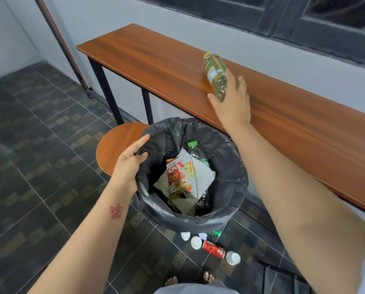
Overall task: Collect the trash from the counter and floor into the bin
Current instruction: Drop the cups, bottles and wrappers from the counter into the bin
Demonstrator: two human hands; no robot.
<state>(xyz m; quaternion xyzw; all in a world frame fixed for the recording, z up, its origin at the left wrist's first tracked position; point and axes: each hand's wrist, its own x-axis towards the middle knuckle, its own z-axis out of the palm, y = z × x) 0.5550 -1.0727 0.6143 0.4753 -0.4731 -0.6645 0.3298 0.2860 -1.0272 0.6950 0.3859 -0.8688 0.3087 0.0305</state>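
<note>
A bin lined with a black bag (226,166) is held up in front of me; my left hand (128,164) grips its left rim. Inside lie a red snack wrapper (180,177), white paper and a clear bottle with a green cap (193,144). My right hand (232,102) is closed around a plastic bottle with yellowish liquid (214,73) lying on the long wooden counter (294,128). On the floor below the bin lie a red can (213,248), white paper cups (233,257), a green scrap (216,232) and small white pieces.
A round wooden stool (118,145) stands left of the bin under the counter's edge. The dark tiled floor (39,166) stretches to the left. A slanted pole (65,47) leans against the wall. My feet (190,279) are at the bottom.
</note>
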